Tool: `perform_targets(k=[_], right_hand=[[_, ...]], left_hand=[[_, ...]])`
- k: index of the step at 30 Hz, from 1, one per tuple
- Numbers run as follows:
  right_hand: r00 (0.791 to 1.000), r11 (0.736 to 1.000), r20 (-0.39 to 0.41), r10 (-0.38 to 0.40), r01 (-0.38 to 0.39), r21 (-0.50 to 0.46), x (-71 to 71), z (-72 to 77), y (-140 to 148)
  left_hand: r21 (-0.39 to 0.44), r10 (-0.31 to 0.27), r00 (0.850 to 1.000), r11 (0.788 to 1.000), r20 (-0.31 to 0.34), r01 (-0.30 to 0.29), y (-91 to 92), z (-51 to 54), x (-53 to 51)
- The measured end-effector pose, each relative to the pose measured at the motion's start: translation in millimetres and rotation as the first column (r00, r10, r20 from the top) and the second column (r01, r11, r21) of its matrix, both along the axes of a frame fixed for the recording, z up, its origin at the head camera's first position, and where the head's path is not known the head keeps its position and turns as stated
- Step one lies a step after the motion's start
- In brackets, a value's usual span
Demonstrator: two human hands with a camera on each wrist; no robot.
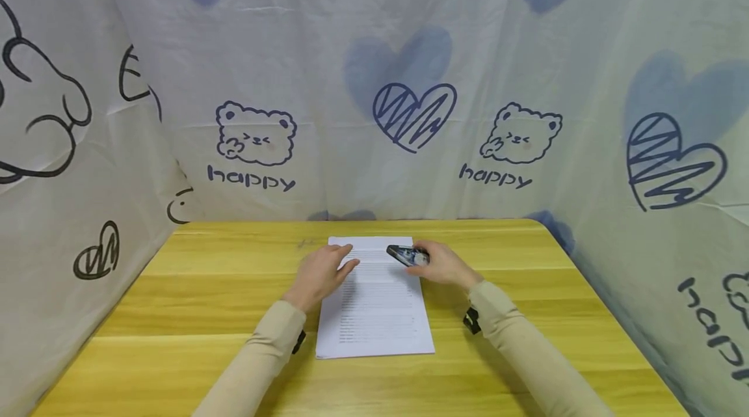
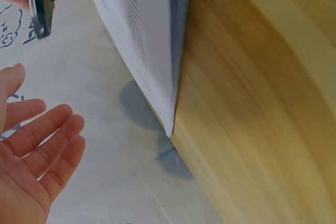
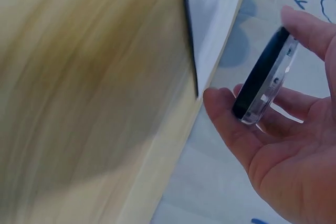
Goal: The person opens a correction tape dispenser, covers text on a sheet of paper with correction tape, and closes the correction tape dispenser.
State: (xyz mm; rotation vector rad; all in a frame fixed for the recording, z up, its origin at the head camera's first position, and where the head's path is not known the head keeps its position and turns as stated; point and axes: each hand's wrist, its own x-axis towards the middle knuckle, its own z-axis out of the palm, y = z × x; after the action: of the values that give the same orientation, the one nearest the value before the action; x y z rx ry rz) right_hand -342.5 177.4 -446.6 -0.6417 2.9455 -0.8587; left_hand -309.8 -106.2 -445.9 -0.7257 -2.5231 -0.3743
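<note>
A smartphone (image 1: 409,255) in a clear case is held in my right hand (image 1: 446,266), above the right edge of a stack of printed paper (image 1: 383,306). In the right wrist view the thumb and fingers grip the phone (image 3: 264,77) by its edges, its dark face tilted toward the table. My left hand (image 1: 317,276) hovers near the paper's upper left side, holding nothing. Its fingers (image 2: 50,129) are loosely extended in the left wrist view. The stack lies upright before me, its text lines too small to read.
A yellow wood-grain table (image 1: 222,319) lies under everything. Pale cloth (image 1: 333,79) with hearts, bears and the word "happy" hangs behind it and along both sides. Dark straps show under both cuffs.
</note>
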Motion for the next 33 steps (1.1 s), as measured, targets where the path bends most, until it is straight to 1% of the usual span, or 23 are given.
perform_targets(k=[4, 8, 11, 13, 18, 21, 23, 26, 28, 33], right_hand=[[0.999, 0.999, 0.017, -0.033, 0.033, 0.001, -0.7, -0.2, 7.9], [0.998, 0.999, 0.014, -0.053, 0.053, -0.006, -2.8, -1.8, 15.8], [0.997, 0.998, 0.023, -0.068, 0.068, -0.012, -5.4, -4.8, 23.4], [0.996, 0.996, 0.04, -0.085, 0.086, -0.016, -6.7, -6.4, 28.6], [0.99, 0.992, 0.058, -0.127, 0.127, 0.002, -11.1, -9.0, 41.0], [0.986, 0.987, 0.056, -0.158, 0.157, 0.021, -12.9, -9.6, 48.8], [0.983, 0.984, 0.057, -0.176, 0.175, 0.031, -13.4, -10.0, 54.2], [0.982, 0.983, 0.053, -0.181, 0.179, 0.044, -14.3, -11.5, 62.8], [0.982, 0.983, 0.053, -0.18, 0.177, 0.055, -14.8, -13.0, 68.4], [0.981, 0.979, 0.044, -0.19, 0.185, 0.085, -15.5, -16.3, 82.2]], left_hand=[[-0.007, 0.001, 1.0, 1.0, 0.027, -0.001, -8.4, 0.2, 1.5], [-0.016, 0.023, 0.998, 1.0, 0.063, -0.022, -15.7, -0.2, 2.6], [-0.04, 0.041, 0.996, 0.998, 0.074, -0.038, -19.4, -0.6, 2.6], [-0.052, 0.042, 0.996, 0.998, 0.078, -0.038, -21.3, -1.0, 2.0], [-0.05, 0.045, 0.995, 0.998, 0.09, -0.041, -26.6, -2.7, -0.1], [-0.047, 0.06, 0.991, 0.997, 0.118, -0.055, -30.0, -2.9, -0.3], [-0.043, 0.069, 0.986, 0.997, 0.15, -0.064, -32.0, -3.1, -0.2], [-0.041, 0.08, 0.98, 0.996, 0.185, -0.073, -35.3, -4.2, 0.4], [-0.042, 0.087, 0.978, 0.996, 0.19, -0.081, -37.4, -5.1, 0.9], [-0.043, 0.091, 0.985, 0.995, 0.148, -0.085, -42.0, -8.3, 2.1]])
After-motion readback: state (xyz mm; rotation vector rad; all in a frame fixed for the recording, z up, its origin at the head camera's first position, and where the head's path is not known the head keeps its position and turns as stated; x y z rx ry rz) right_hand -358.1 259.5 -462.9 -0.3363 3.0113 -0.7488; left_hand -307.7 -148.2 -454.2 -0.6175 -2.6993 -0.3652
